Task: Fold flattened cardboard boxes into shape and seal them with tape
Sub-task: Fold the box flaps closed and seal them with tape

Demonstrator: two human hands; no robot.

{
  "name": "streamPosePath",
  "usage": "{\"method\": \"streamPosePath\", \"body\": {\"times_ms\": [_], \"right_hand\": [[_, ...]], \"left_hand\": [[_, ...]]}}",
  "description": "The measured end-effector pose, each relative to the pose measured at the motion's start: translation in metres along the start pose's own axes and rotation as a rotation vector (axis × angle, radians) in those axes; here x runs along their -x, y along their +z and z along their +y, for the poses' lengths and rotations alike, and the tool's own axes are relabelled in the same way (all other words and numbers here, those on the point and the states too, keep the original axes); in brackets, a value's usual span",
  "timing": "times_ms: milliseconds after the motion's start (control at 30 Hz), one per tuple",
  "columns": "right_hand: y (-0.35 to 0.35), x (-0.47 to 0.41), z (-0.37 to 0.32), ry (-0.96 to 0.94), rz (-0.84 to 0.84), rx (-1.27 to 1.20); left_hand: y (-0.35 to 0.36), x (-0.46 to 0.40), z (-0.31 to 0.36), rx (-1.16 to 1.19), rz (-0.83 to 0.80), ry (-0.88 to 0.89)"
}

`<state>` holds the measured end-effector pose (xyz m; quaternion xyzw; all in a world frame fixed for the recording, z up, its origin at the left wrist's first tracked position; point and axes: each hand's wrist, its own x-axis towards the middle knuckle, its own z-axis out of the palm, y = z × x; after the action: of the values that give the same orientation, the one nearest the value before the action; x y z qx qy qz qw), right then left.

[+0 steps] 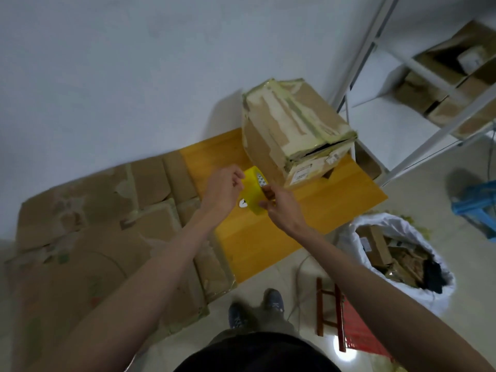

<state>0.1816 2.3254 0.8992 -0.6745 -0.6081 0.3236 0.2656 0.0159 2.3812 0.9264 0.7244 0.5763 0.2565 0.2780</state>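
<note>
Yellow tape roll is held above the orange bench, just in front of the assembled cardboard box. Both forearms reach forward; the left hand grips the roll's left side with curled fingers. The right hand pinches its right edge.

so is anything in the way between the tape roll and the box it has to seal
Nothing visible. Both the left hand and right hand grip the yellow tape roll above the yellow table, just in front of the folded cardboard box. Only bare tabletop shows between roll and box.
</note>
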Motion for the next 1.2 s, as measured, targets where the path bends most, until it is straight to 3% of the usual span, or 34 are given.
{"method": "streamPosePath", "body": {"times_ms": [100,267,533,967,1100,1200], "right_hand": [[-0.012,-0.008,-0.010,-0.013,0.020,0.015],[-0.031,-0.019,-0.025,-0.058,-0.004,-0.019],[-0.058,-0.026,-0.038,-0.051,-0.018,-0.078],[-0.113,-0.026,-0.036,0.039,-0.068,-0.392],[-0.135,-0.040,-0.037,0.002,-0.001,-0.392],[-0.144,-0.054,-0.047,-0.013,0.177,-0.274]], "left_hand": [[-0.013,-0.014,0.012,-0.022,0.020,0.036],[-0.030,-0.036,0.036,-0.071,-0.124,0.070],[-0.054,-0.063,0.064,-0.017,-0.118,0.069],[-0.064,-0.133,0.108,0.018,-0.098,0.115],[-0.064,-0.167,0.117,0.075,-0.109,0.096],[-0.058,-0.190,0.128,0.057,-0.129,0.114]]}}
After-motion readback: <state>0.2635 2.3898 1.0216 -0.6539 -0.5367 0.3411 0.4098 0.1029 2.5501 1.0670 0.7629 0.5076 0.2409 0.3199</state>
